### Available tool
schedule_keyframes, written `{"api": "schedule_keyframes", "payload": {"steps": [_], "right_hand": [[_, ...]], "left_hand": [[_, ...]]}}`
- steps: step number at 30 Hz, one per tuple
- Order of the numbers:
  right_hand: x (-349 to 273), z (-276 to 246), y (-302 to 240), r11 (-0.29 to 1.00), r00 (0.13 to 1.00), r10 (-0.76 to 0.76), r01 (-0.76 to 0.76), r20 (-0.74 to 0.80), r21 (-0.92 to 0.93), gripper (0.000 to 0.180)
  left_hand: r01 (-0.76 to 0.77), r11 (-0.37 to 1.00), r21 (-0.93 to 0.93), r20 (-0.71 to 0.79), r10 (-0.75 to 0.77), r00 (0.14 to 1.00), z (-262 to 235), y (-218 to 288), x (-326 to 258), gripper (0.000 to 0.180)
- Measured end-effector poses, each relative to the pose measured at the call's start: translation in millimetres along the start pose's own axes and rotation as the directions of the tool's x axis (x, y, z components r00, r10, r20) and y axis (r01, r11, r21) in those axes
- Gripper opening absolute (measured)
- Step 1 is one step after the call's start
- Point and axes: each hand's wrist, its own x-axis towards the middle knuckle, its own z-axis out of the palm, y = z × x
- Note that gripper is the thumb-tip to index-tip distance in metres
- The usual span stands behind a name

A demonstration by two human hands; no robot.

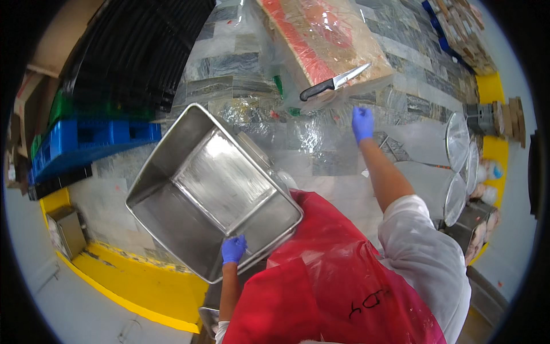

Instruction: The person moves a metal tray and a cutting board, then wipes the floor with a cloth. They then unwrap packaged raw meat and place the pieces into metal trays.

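Observation:
My left hand, in a blue-purple glove, is closed at the near edge of a deep steel bin. Its wrist crosses the rim, and the fingers curl against the inner side. The bin stands skewed to my left with only bare metal showing inside. My right hand, gloved alike, is stretched out in front as a fist, with no object visible in it. Beyond it, a black-handled knife lies on the near end of a large plastic-wrapped carton with red and pink patches. The fist and the knife are apart.
A blue pallet and tall black stacked crates stand at the left. Clear-covered round containers are at the right. Wet grey tiles cover the floor. A yellow-painted curb runs along the wall.

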Motion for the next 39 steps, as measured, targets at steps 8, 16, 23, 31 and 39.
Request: {"api": "schedule_keyframes", "payload": {"steps": [8,16,23,31,39], "right_hand": [[163,-39,-26,0.941,0.906,-0.229,0.114,-0.355,-0.318,0.074],[261,-54,17,0.996,0.99,-0.089,0.091,0.112,-0.014,0.067],[223,-78,-10,0.836,0.951,0.191,-0.288,0.244,0.467,0.049],[229,-62,6,0.85,0.964,0.146,-0.238,0.224,0.47,0.046],[203,-47,15,0.992,0.996,-0.086,0.087,-0.012,0.087,0.04]], "left_hand": [[-0.536,0.806,-0.249,-0.413,0.412,0.812,-113,211,125,0.042],[-0.74,0.582,0.337,-0.499,0.777,0.383,-115,442,170,0.069],[-0.826,0.551,0.116,-0.394,0.79,0.471,-105,491,209,0.039],[-0.716,0.632,0.298,-0.755,0.615,0.228,-112,551,268,0.085],[-0.241,0.413,-0.878,0.002,0.507,0.862,-94,502,278,0.077]]}}
